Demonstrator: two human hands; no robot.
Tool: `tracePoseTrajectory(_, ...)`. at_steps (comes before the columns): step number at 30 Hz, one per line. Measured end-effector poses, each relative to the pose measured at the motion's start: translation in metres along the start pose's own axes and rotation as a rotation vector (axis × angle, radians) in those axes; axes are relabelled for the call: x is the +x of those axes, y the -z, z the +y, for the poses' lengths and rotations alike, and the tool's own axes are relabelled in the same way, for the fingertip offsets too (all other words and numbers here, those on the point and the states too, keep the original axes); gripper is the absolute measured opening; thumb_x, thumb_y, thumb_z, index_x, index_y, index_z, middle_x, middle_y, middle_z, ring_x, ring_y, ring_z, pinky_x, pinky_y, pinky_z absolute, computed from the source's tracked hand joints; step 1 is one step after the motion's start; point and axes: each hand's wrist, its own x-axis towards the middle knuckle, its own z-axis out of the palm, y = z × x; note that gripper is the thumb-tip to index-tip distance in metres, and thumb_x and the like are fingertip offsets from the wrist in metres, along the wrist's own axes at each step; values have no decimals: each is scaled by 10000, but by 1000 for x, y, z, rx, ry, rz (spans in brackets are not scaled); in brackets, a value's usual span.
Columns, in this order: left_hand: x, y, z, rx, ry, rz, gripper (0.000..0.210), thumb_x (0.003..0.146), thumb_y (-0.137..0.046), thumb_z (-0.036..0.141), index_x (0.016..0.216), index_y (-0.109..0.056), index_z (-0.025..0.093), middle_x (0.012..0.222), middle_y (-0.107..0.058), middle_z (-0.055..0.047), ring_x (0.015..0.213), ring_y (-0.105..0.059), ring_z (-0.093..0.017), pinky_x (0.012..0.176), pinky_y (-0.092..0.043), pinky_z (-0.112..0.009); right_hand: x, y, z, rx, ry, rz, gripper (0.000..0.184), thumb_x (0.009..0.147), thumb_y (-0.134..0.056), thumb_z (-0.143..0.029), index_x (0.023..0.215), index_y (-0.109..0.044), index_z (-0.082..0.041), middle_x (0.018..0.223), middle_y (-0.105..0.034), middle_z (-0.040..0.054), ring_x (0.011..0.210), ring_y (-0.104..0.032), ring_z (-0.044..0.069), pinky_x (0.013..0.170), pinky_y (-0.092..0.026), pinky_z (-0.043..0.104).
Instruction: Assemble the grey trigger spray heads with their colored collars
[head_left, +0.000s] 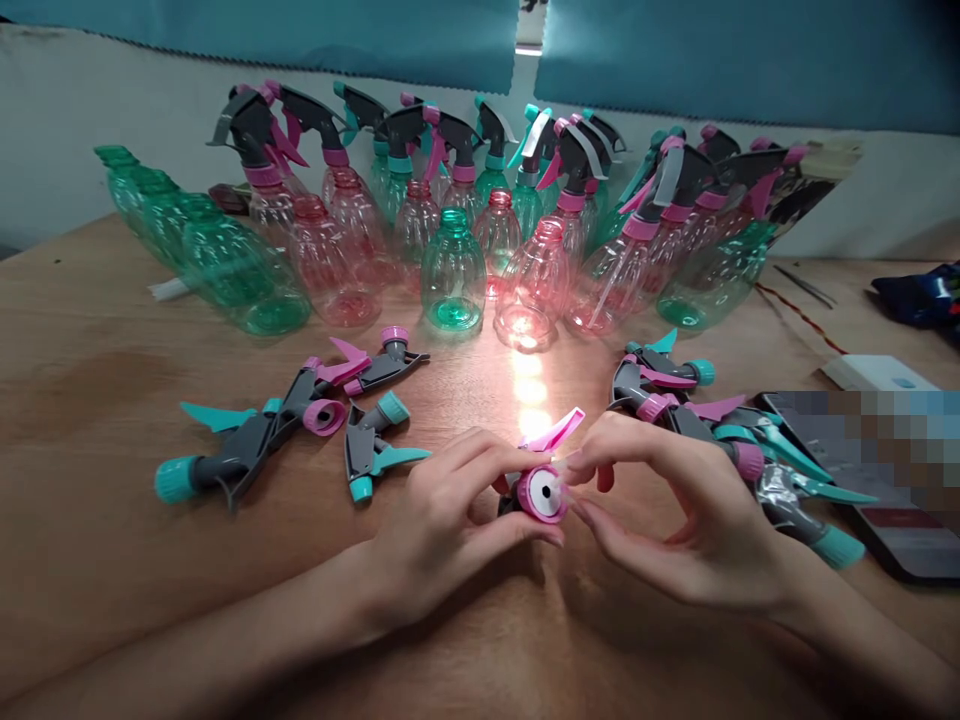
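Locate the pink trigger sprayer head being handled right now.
Head view, bottom centre: the pink trigger sprayer head is pinched between the left hand and right hand above the wooden table, flanked by loose sprayer heads.

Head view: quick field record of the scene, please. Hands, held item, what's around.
left hand: grips a pink spray head, collar end facing the camera
right hand: fingertips pinch the same collar
loose spray heads, left: pink and teal, lying on the wooden table
loose spray heads, right: piled beside the right hand
bottles: pink and green, in rows at the back, some capped, some open
phone: far right, partly blurred
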Motion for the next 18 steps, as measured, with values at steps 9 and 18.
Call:
tracePoseTrajectory(9,0,1,-1,97,-111,0,267,824,-677,261,1056,-623,142,886,-640,-48,806,-589,-153,752,-483,-266,-2,-2,4,-58,11,-51,448,739,-599,-8,1137,-496,-187,987,-633,41,829,-605,139,626,-490,245)
tracePoseTrajectory(18,-1,-1,-4,173,-197,8,263,855,-636,237,1073,-582,101,887,-645,-73,821,-582,-173,731,-485,-291,-4,-8,6,-35,-34,-72,457,743,-595,-26,1154,-477,-185,981,-626,24,802,-592,107,679,-487,229)
